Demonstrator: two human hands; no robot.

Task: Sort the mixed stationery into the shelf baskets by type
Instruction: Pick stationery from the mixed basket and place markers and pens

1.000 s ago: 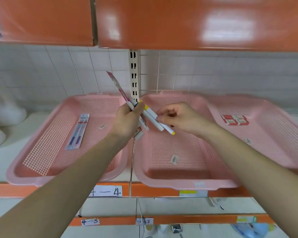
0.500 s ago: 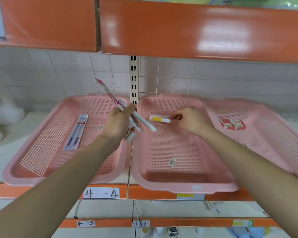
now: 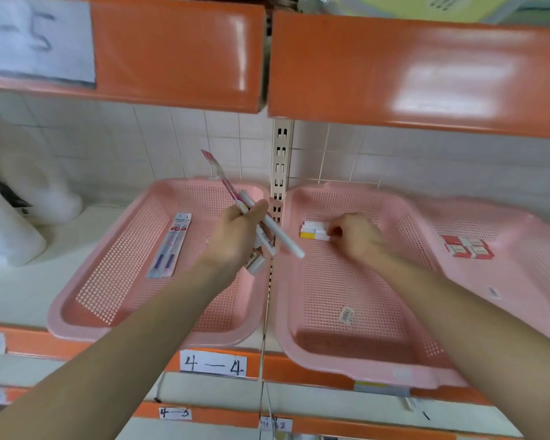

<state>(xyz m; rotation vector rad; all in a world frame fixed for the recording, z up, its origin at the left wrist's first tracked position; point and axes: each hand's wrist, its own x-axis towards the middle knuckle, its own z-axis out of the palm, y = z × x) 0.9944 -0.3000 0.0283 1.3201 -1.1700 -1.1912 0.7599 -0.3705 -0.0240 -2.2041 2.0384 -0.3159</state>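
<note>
My left hand (image 3: 235, 236) grips a bundle of stationery (image 3: 267, 230): white markers and a pink packaged pen that sticks up toward the wall. It hovers above the gap between the left pink basket (image 3: 86, 300) and the middle pink basket (image 3: 356, 360). My right hand (image 3: 353, 236) reaches into the far part of the middle basket, its fingertips on the end of white and yellow markers (image 3: 313, 232) lying on the basket floor. A packaged pen pair (image 3: 170, 249) lies in the left basket. Red and white boxes (image 3: 465, 247) lie in the right pink basket (image 3: 521, 281).
An orange shelf (image 3: 394, 68) hangs low overhead. A slotted metal upright (image 3: 280, 160) runs down the tiled wall between the baskets. White plastic-wrapped goods (image 3: 10, 223) stand at the left. The shelf edge carries a label reading 4-4 (image 3: 215, 365).
My right hand carried the yellow-tipped marker away from the bundle, into the middle basket, and laid it down at the far end. The camera tilted up a little.
</note>
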